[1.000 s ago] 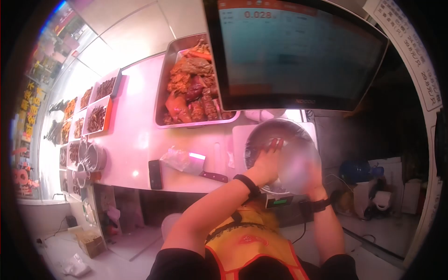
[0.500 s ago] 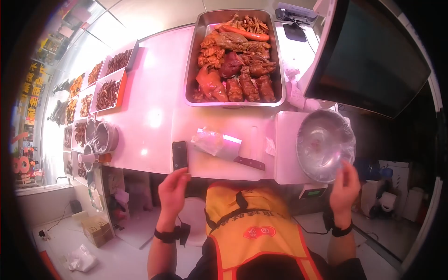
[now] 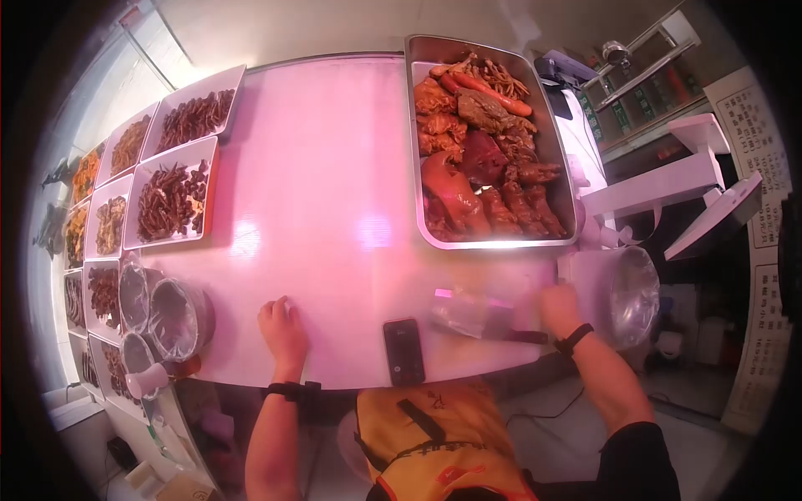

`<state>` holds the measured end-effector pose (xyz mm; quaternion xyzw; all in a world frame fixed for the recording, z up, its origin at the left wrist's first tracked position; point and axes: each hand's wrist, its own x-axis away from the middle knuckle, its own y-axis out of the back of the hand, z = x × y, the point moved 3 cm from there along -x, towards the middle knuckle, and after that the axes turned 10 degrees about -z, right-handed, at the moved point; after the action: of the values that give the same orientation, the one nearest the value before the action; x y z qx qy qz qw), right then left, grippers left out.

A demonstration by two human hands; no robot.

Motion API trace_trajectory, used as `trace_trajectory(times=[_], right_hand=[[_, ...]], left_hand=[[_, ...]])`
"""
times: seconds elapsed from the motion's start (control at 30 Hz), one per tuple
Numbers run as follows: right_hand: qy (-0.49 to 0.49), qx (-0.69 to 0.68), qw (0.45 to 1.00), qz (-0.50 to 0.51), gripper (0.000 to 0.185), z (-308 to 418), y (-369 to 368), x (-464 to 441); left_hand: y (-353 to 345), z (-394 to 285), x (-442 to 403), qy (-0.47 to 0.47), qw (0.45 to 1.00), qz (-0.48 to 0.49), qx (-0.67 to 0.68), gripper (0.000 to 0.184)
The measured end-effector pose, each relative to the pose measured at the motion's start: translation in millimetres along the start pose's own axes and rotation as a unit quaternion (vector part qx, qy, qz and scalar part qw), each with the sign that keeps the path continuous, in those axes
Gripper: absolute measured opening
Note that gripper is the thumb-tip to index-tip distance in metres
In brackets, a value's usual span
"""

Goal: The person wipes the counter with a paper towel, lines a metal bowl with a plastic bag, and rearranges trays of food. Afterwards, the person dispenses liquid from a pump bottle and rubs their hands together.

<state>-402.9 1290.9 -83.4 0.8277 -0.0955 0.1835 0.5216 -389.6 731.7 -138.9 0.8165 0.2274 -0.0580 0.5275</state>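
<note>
My left hand [image 3: 282, 336] is over the pink-lit white counter [image 3: 309, 167], left of a dark phone [image 3: 404, 351]. Its fingers are loosely bent and a little apart, with nothing visible in them. On the right, my right hand [image 3: 558, 309] is just above the handle end of a cleaver [image 3: 489, 319]. Motion blurs its fingers, so I cannot tell whether they hold anything. A clear plastic bag [image 3: 455, 313] covers part of the cleaver's blade. Beyond stands a deep metal tray [image 3: 493, 245] of braised meats. A bowl lined with plastic [image 3: 635, 296] is right of my right hand.
White trays of dark braised snacks [image 3: 171, 204] line the left side. Near them stand plastic-lined metal containers [image 3: 180, 321]. A white monitor stand [image 3: 668, 179] rises at the right, beside a printed price sheet [image 3: 756, 209]. Below the counter's left end sits a cardboard box [image 3: 185, 487].
The view has turned left. My left hand has moved from beside the phone to the counter left of it. My right hand has gone from the lined bowl to near the cleaver's handle.
</note>
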Motion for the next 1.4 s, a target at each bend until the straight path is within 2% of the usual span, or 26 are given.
trace_trajectory(times=[0.03,0.1,0.13,0.2,0.3,0.33,0.43,0.5,0.6,0.8,0.87,0.93,1.0,1.03,1.07,1.1,1.13,1.2,1.23,1.3,1.33,1.4], right_hand=[[-0.005,0.005,1.0,0.006,0.012,4,13,9],[-0.06,-0.182,0.967,-0.165,0.013,8,81,25],[-0.073,-0.267,0.948,-0.156,0.016,13,118,19],[-0.084,-0.36,0.901,-0.224,0.014,26,198,-13],[0.071,-0.371,0.855,-0.354,0.01,45,283,-105],[0.085,-0.377,0.846,-0.367,0.012,53,292,-143],[0.142,-0.321,0.854,-0.384,0.014,84,309,-250],[0.128,-0.29,0.876,-0.365,0.014,96,310,-294],[0.186,-0.257,0.902,-0.292,0.011,110,288,-341],[0.272,-0.332,0.844,-0.321,0.009,115,260,-319],[0.322,-0.31,0.83,-0.334,0.006,122,255,-290],[0.341,-0.388,0.812,-0.272,0.007,125,244,-258],[0.265,-0.513,0.804,-0.143,0.008,114,246,-217],[0.242,-0.554,0.788,-0.118,0.008,102,256,-194],[0.157,-0.671,0.724,-0.029,0.012,89,260,-170],[0.116,-0.712,0.693,0.013,0.009,71,252,-151],[0.064,-0.735,0.674,0.046,0.007,53,257,-123],[0.085,-0.765,0.638,0.028,0.006,19,225,-82],[0.074,-0.768,0.635,0.025,0.006,6,205,-63],[-0.039,-0.768,0.635,0.07,0.007,-18,157,-25],[-0.053,-0.77,0.633,0.067,0.007,-26,127,-10],[-0.146,-0.673,0.725,-0.018,0.008,-46,70,18]], left_hand=[[-4,-4,-7,0.001,1.0,0.006,0.007,0.026],[-15,-18,-21,0.002,1.0,-0.007,0.001,0.028],[-19,-21,-23,0.009,1.0,-0.006,0.008,0.028],[-21,-24,-23,0.003,0.999,-0.003,-0.053,0.03],[-22,-19,-24,0.028,0.997,0.039,-0.054,0.03],[-23,-20,-28,0.033,0.997,0.035,-0.058,0.03],[-22,-21,-22,0.025,0.997,0.02,-0.069,0.031],[-27,-16,-23,0.036,0.997,0.026,-0.067,0.031],[-28,-16,-22,0.025,0.996,0.011,-0.08,0.031],[-27,-20,-26,0.03,0.996,0.022,-0.083,0.031],[-28,-17,-27,0.027,0.996,0.025,-0.078,0.031],[-28,-17,-26,0.022,0.997,0.025,-0.075,0.031],[-27,-18,-25,0.009,0.997,0.0,-0.073,0.032],[-27,-19,-27,0.009,0.998,-0.001,-0.07,0.032],[-26,-20,-27,0.012,0.998,0.006,-0.069,0.032],[-25,-20,-25,0.014,0.997,0.016,-0.068,0.031],[-25,-22,-25,0.012,0.997,0.024,-0.067,0.031],[-24,-24,-26,0.001,0.997,0.006,-0.076,0.031],[-26,-24,-25,-0.009,0.997,0.013,-0.072,0.031],[-28,-23,-23,-0.002,0.995,-0.001,-0.097,0.031],[-26,-26,-24,0.008,0.996,0.005,-0.09,0.032],[-25,-27,-22,0.002,0.995,0.018,-0.094,0.031]])
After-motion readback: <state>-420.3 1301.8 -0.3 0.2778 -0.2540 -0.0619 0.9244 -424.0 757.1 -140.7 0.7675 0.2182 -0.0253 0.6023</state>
